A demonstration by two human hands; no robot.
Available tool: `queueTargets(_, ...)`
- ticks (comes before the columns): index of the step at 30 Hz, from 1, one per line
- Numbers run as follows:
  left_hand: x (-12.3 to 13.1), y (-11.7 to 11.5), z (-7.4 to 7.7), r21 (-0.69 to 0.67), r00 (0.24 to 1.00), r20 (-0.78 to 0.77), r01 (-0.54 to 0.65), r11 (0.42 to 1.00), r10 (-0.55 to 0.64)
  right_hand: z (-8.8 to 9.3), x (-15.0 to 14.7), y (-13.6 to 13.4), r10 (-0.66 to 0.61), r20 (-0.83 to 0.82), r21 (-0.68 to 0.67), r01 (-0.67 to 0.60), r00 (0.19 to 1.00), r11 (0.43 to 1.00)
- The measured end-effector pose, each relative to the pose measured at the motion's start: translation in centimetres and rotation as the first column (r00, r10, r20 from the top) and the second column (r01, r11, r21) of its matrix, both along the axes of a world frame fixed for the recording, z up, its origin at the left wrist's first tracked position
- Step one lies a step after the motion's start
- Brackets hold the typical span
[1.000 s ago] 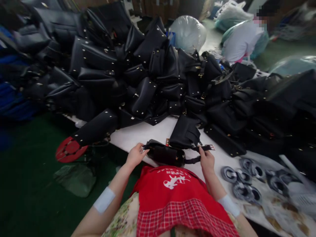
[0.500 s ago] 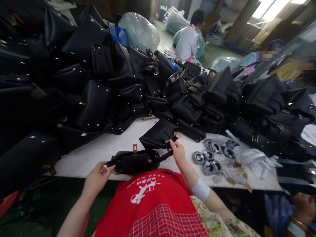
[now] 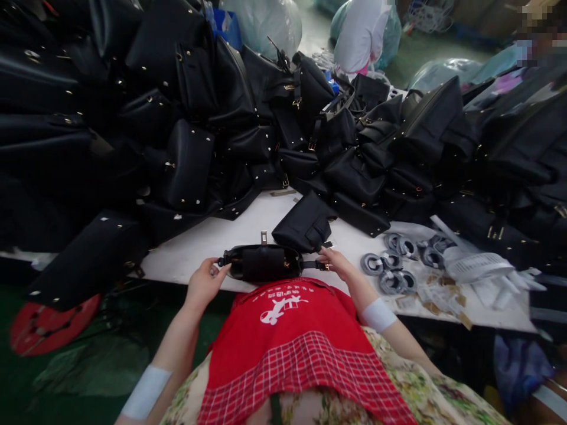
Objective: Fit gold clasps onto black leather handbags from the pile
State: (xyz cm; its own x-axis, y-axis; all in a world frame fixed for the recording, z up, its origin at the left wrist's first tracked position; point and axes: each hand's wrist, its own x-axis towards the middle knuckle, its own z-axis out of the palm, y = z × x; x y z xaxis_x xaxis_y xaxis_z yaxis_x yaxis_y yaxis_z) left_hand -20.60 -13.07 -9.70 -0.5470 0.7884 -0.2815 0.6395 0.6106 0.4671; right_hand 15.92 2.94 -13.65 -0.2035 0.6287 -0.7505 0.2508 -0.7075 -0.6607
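Observation:
Close to my red apron, a small black handbag (image 3: pixel 262 263) lies on the white table with its opening toward me and a gold clasp plate (image 3: pixel 264 237) standing up behind it. My left hand (image 3: pixel 206 281) pinches the tab at the bag's left end. At the other end, my right hand (image 3: pixel 336 263) has its fingers closed on the short strap with a gold buckle (image 3: pixel 325 267). Just behind lies another black bag (image 3: pixel 303 223), close to my right fingertips but apart from the one I hold.
Black handbags (image 3: pixel 239 100) are heaped along the back and left. To the right lie wrapped coiled straps (image 3: pixel 390 265), small plastic packets (image 3: pixel 438 295) and white plastic wrapping (image 3: pixel 476 265). Another person's arm (image 3: pixel 549 401) shows at lower right; a person in white (image 3: pixel 361 35) sits beyond the heap.
My view has tilted down. My right hand has lowered from beside the rear bag to the strap at the held bag's right end. My left hand keeps its pinch.

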Motion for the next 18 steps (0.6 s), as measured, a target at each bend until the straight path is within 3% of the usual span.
queueTargets(5,-0.1,-0.2,-0.3,0.018,1.0,0.004,-0.002,1.0,0.002,2.2,1.7,-1.4,0.161,-0.132,-0.09,-0.173,0.978,0.981)
queueTargets(10,-0.2,-0.2,-0.5,0.021,1.0,0.007,0.008,1.0,-0.008,4.4,2.9,-0.9,0.251,-0.237,0.05,-0.247,0.938,0.968)
queueTargets(12,-0.2,-0.2,-0.5,0.033,1.0,0.017,0.012,0.999,-0.012,4.7,2.9,-0.6,0.25,-0.174,0.123,-0.231,0.952,0.965)
queueTargets(14,-0.1,-0.2,-0.5,0.044,1.0,0.025,0.008,0.999,-0.009,4.7,2.6,-0.3,0.236,-0.012,0.236,-0.227,0.972,0.945)
queueTargets(18,0.0,-0.4,-0.4,0.053,0.999,0.034,0.004,0.999,-0.005,5.5,0.6,0.2,0.104,0.243,0.499,-0.216,0.964,0.84)
